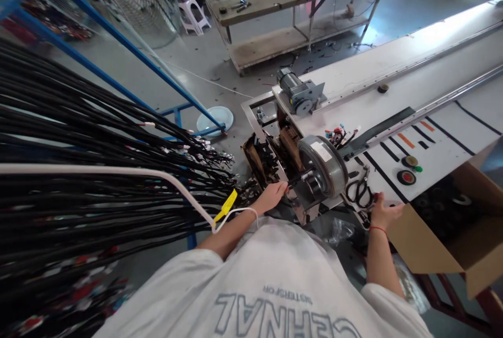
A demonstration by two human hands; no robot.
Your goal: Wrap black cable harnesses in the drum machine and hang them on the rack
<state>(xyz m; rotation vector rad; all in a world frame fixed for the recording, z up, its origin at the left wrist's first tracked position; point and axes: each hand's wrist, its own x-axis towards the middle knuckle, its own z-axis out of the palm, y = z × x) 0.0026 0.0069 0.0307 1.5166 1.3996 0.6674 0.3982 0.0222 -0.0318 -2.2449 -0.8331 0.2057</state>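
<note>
My left hand [272,196] is closed at the near end of the machine, its fingertips on something dark that I cannot make out. Just right of it stands a large grey reel [324,165] with a white label. My right hand [384,215] rests at the table's near edge, thumb and fingers apart, touching a small red part [376,197]. Black-handled scissors [359,191] lie just left of that hand. Beyond the reel is a bunch of wires with coloured connectors [338,134].
Bundles of black cables [98,133] hang on a blue rack [118,29] at left. A motor [294,89] sits on the long white table [353,71]. Tape rolls [406,177] lie on it. An open cardboard box [426,243] stands at right. Behind is a workbench [267,5].
</note>
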